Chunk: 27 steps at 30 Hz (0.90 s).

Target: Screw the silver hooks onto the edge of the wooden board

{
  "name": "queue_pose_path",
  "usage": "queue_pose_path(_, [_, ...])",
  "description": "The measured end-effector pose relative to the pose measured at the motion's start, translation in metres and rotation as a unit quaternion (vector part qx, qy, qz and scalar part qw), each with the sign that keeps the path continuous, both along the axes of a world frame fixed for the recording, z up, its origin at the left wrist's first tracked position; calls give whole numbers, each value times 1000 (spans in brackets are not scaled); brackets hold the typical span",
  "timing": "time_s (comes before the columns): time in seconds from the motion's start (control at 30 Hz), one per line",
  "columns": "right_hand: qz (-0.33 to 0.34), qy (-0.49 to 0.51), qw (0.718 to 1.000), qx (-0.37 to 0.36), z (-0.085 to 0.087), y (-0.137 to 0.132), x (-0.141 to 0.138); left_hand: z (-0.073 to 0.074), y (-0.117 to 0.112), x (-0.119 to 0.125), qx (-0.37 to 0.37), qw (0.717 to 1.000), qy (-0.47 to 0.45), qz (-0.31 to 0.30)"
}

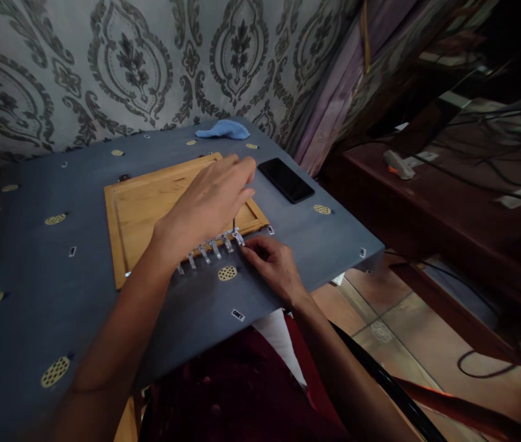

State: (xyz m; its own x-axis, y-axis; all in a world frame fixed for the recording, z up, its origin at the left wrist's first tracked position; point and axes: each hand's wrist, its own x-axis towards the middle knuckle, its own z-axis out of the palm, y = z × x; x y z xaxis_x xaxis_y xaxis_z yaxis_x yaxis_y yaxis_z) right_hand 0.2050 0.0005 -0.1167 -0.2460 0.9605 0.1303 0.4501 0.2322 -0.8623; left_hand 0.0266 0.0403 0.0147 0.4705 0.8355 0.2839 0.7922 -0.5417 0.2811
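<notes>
My left hand (pixel 216 193) is closed over the near right part of a wooden panel (pixel 150 212) with a raised frame. A thin dark screwdriver shaft (pixel 234 224) points down from under it; the handle is hidden in the hand. The tip meets a metal hinge (pixel 239 237) on the panel's near edge. My right hand (pixel 274 264) pinches that hinge's outer end between thumb and fingers. Several similar metal hinges (pixel 203 253) stand in a row along the same edge, to the left, sticking out toward me.
A blue-grey tablecloth (pixel 80 331) with pineapple prints covers the table. A black phone (pixel 286 180) lies right of the panel, and a blue cloth (pixel 224 129) lies behind it. Patterned curtain (pixel 181 67) hangs at the back. A dark red desk (pixel 453 196) with cables stands right.
</notes>
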Motion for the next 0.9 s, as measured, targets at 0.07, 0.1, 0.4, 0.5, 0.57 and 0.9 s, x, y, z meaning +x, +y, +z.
queue_pose_path(0.07, [1, 0, 1000, 3, 0, 0, 0, 1, 0, -2, -9, 1000, 1, -12])
queue_pose_path(0.1, [2, 0, 1000, 3, 1, 0, 0, 1, 0, -3, -15, 1000, 3, -14])
queue_pose_path(0.4, [4, -6, 1000, 5, 0, 0, 1, -3, -1, -4, -41, 998, 31, -24])
queue_pose_path(0.5, [8, 1, 1000, 9, 0, 0, 1, 3, -4, -3, -50, 998, 20, -14])
queue_pose_path(0.57, [10, 5, 1000, 11, 0, 0, 1, 5, -5, -3, -49, 999, 19, -10])
queue_pose_path(0.9, [8, 5, 1000, 11, -2, 1, 1, -2, -2, -7, -3, 998, 63, 10])
